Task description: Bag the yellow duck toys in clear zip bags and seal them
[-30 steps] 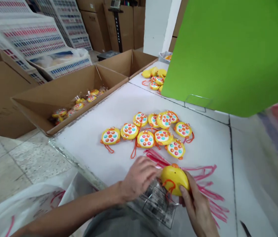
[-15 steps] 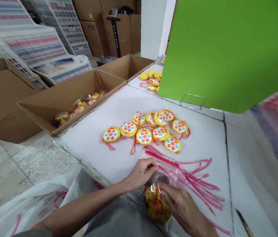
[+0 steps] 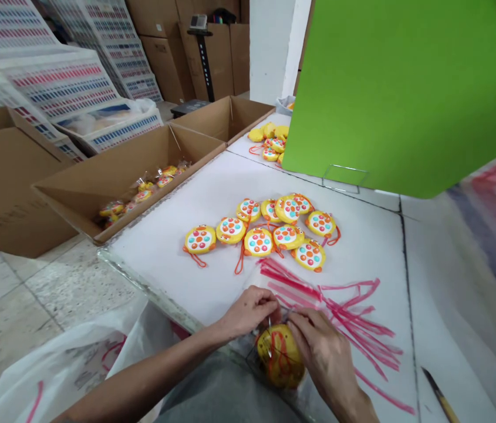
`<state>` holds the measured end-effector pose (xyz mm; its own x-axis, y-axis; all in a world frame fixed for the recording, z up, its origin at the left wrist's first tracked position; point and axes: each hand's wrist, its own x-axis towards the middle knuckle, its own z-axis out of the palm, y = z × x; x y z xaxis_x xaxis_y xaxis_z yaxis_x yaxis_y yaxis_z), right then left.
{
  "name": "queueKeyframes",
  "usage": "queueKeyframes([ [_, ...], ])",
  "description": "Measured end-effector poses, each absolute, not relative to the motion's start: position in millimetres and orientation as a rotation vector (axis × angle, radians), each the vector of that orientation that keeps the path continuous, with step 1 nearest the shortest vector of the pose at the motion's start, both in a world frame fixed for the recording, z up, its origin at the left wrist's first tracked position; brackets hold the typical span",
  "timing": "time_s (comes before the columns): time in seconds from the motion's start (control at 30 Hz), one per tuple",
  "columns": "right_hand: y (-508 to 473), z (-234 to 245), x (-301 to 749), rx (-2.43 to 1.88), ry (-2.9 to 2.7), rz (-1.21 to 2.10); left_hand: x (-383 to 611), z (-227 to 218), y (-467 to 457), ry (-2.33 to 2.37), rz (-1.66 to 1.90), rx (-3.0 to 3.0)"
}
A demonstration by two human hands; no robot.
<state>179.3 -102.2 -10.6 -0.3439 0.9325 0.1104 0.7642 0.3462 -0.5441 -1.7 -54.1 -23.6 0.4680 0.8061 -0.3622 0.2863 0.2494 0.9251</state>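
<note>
At the table's near edge, a yellow toy with an orange cord sits inside a clear plastic bag. My left hand pinches the top of this bag from the left. My right hand grips the bag's upper right side, close to the left fingertips. Just beyond the hands lies a bundle of pink plastic strips. Farther up the table, several yellow duck-like toys with colored dots and orange cords lie in a loose cluster.
A cardboard box with bagged toys stands left of the table, another box behind it. A large green board rises at the right. A knife lies at the lower right. White crates are stacked at the back left.
My right hand has moved up toward the bag's mouth, nearer my left hand. The bagged toy has shifted slightly and shows more plainly through the plastic.
</note>
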Motion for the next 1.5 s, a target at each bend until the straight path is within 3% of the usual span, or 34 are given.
queueKeyframes([
  [0.17,-83,-13,157,-1.484,-2.154,0.274,-1,-28,-49,1.103,0.488,1.331],
  [0.67,-62,-18,164,-1.599,-2.092,0.424,7,-8,-49,1.225,0.426,1.634],
  [0.8,-73,-29,239,-1.892,-1.808,0.298,-2,-13,-48,1.224,0.452,1.481],
  [0.97,-119,-29,363,-2.686,-1.365,0.065,-7,-23,-48,1.242,0.508,1.394],
  [1.03,-133,-24,376,-2.701,-1.401,0.116,-6,-24,-48,1.23,0.52,1.363],
  [1.13,-135,-18,347,-2.383,-1.549,0.227,-4,-27,-49,1.149,0.536,1.226],
  [1.37,-88,-30,239,-1.716,-1.514,1.282,-5,-34,-52,1.103,0.567,1.059],
  [1.5,-83,-41,232,-1.549,-1.384,1.521,-4,-33,-54,1.111,0.59,1.047],
])
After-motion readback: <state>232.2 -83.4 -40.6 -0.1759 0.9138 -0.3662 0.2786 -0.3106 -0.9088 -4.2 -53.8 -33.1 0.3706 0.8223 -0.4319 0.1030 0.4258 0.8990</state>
